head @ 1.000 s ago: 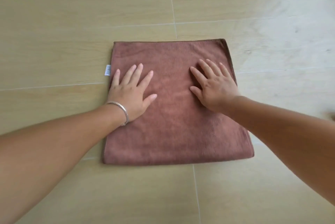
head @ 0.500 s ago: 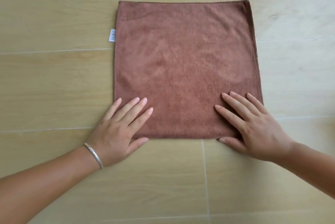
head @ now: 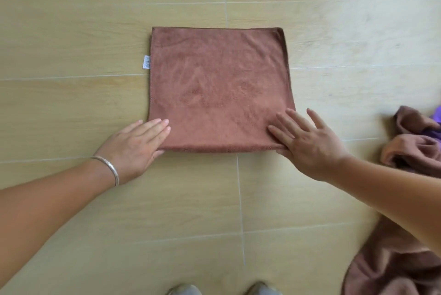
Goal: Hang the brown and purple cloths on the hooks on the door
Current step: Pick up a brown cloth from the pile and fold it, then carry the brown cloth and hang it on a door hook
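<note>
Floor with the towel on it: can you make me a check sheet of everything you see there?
Surface: pale wood-look floor with thin joint lines.
Job's things: brown cloth lies flat and folded square, white tag at its left edge. A bit of purple cloth peeks in at the right edge. No door or hooks in view.
Clutter: crumpled brown cloths at right and bottom right.
Hands: left hand and right hand rest on the cloth's near corners, fingers straight, thumbs at its near edge; bracelet on the left wrist.
Cables: nothing seen.
Surroundings: two shoe tips at the bottom.
</note>
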The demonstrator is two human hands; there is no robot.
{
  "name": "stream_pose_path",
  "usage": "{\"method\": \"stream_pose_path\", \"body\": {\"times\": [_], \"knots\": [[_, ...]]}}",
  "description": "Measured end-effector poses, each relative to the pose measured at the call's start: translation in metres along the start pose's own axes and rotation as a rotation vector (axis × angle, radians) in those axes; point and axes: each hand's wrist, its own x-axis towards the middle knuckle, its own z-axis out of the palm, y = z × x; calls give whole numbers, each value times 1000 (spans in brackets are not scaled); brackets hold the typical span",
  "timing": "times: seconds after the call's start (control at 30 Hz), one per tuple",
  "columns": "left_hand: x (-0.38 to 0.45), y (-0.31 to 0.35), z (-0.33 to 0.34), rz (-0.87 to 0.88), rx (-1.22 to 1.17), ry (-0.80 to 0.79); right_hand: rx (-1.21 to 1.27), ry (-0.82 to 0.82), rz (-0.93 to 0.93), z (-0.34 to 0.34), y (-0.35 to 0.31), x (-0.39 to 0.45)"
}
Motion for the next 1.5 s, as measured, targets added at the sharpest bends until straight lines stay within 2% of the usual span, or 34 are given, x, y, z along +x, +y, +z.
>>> {"method": "stream_pose_path", "body": {"times": [0.1, 0.2, 0.3, 0.53, 0.7, 0.87, 1.13, 1.3, 1.5], "knots": [[-16, 2, -61, -126, -37, 47, 27, -12, 116, -59, 11, -28], [-28, 1, -142, -294, -68, -32, 97, 8, 237, -129, 25, -59], [-37, 0, -229, -375, -40, -18, 166, 27, 323, -202, 40, -95], [-99, -9, -450, -511, -71, -31, 199, 53, 388, -386, 73, -191], [-167, -5, -606, -598, -104, 36, 392, 138, 419, -536, 78, -281], [-219, -9, -741, -630, -118, 117, 453, 247, 430, -673, 103, -352], [-269, -37, -934, -566, -57, 261, 257, 508, 356, -859, 171, -438], [-295, -40, -1042, -591, 31, 379, 229, 608, 395, -947, 194, -480], [-324, -42, -1140, -613, 113, 520, 230, 763, 432, -1033, 217, -525]]}}
